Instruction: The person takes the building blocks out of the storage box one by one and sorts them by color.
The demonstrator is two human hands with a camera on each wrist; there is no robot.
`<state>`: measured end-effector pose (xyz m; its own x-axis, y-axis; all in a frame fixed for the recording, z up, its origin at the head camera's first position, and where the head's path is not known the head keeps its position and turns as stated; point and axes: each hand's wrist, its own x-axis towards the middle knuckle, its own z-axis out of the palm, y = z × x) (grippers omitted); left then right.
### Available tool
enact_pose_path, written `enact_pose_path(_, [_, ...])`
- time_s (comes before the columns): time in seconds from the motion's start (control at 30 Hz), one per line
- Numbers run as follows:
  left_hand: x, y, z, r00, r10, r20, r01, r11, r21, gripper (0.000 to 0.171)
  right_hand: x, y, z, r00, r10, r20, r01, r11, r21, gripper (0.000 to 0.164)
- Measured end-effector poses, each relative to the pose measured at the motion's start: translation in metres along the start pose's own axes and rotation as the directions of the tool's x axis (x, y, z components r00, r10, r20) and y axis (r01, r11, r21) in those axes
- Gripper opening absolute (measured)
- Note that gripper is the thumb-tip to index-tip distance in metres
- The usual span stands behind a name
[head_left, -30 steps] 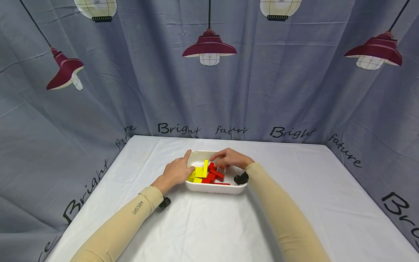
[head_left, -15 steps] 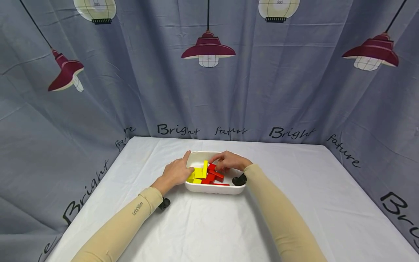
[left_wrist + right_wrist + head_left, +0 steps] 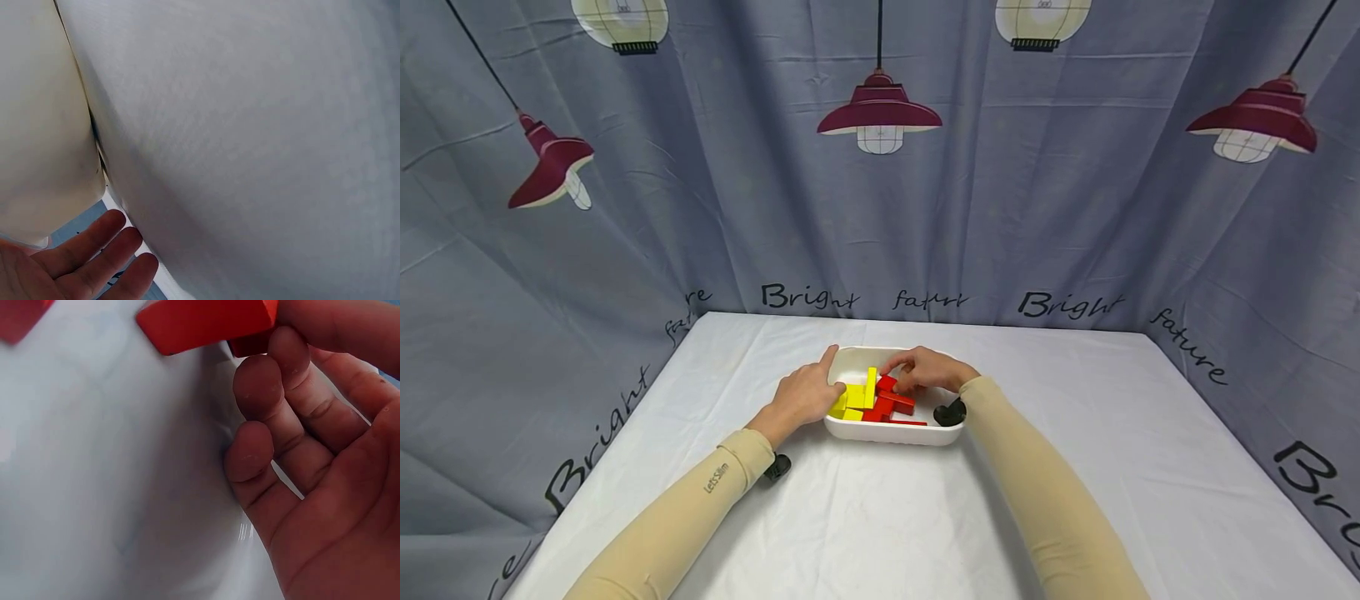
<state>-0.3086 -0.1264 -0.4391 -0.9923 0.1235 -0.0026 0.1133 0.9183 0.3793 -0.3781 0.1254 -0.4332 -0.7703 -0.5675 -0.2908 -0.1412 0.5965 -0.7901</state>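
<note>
A white plastic tub (image 3: pixel 887 431) holds yellow blocks (image 3: pixel 855 396) on its left and red blocks (image 3: pixel 887 406) in its middle. My left hand (image 3: pixel 805 393) grips the tub's left rim, thumb inside and index finger along the edge. Its other fingers (image 3: pixel 103 250) lie outside the wall in the left wrist view. Reaching in from the right, my right hand (image 3: pixel 929 369) pinches a red block (image 3: pixel 887 383) between index finger and thumb. In the right wrist view the remaining fingers (image 3: pixel 256 387) curl just below another red block (image 3: pixel 206 324), partly hiding the pinched one.
The tub stands on a table with a white cloth (image 3: pixel 880 517). Behind and at both sides hangs a grey-blue curtain (image 3: pixel 760 208) with printed lamps. Black wrist cameras sit under the left sleeve (image 3: pixel 777 466) and beside the right sleeve, over the tub (image 3: pixel 823 417).
The right hand has shifted very slightly left and down at the red blocks. The left hand stays on the rim, and the blocks lie much as before.
</note>
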Motion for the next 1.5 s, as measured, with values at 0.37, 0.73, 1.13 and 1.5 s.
enact_pose_path(0.37, [-0.001, 0.001, -0.001, 1.000, -0.009, 0.011, 0.009, 1.000, 0.003, 0.075, -0.001, -0.003, 0.000, 1.000, -0.007, -0.002, 0.007, 0.998, -0.056, 0.030])
enact_pose_path(0.73, [0.000, 0.003, 0.000, 1.000, -0.012, 0.006, 0.012, 1.000, 0.006, 0.075, -0.005, -0.010, -0.006, 0.998, -0.053, -0.028, 0.048, 0.989, -0.143, 0.027])
enact_pose_path(1.13, [0.001, 0.002, 0.000, 1.000, -0.018, 0.009, 0.017, 1.000, 0.017, 0.075, -0.023, -0.028, -0.021, 0.994, -0.094, -0.048, 0.083, 0.976, -0.199, 0.030])
enact_pose_path(1.5, [0.000, 0.002, 0.000, 1.000, -0.018, 0.021, 0.018, 1.000, 0.019, 0.076, -0.055, -0.021, -0.048, 0.981, -0.117, -0.155, 0.085, 0.977, -0.196, 0.026])
